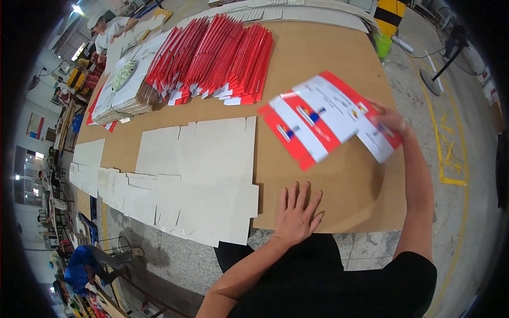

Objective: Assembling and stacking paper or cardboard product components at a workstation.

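Observation:
My left hand [295, 216] rests flat on the brown table board [318, 47] near its front edge, fingers spread and nothing in them. To the right, my right hand [389, 119] grips the edge of a red and white printed carton blank [324, 117], which is tilted and slightly blurred above the board. The fingers of that hand partly hide behind the blank. Left of my left hand lie flat grey-white carton blanks [207, 164], plain side up and overlapping, with slits cut along their edges.
Several bundles of folded red cartons [233, 55] stand at the back. Beside them is a stack of white sheets [124, 90] with a coil of pale string [124, 75] on top. A green bin [383, 45] stands behind the table. Other people [108, 32] are at the far left.

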`<act>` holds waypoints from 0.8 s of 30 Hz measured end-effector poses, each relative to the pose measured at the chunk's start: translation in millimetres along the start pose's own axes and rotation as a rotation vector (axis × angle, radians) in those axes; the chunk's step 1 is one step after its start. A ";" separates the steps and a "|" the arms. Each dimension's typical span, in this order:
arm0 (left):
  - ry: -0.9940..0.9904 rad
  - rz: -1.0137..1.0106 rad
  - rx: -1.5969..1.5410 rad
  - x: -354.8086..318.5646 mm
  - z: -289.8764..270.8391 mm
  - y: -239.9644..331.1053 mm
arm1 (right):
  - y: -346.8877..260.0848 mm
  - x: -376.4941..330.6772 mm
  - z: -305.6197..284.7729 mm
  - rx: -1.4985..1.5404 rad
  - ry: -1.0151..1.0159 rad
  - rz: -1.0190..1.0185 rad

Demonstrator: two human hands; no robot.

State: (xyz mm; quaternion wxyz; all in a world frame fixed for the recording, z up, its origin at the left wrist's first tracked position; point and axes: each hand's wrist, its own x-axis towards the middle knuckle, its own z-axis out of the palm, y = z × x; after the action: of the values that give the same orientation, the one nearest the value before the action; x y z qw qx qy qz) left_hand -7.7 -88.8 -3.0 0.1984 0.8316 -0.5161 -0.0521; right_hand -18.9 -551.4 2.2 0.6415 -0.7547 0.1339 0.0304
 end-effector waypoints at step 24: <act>0.020 0.014 -0.018 -3.0 2.9 -0.7 | -78.4 254.4 224.6 -0.004 0.292 0.115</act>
State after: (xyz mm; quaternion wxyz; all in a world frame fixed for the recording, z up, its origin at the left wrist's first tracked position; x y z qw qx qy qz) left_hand -9.4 -86.7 -6.3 0.2114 0.8267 -0.5193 -0.0473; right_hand 273.2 -362.5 -17.2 0.6111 -0.7434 0.2687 -0.0430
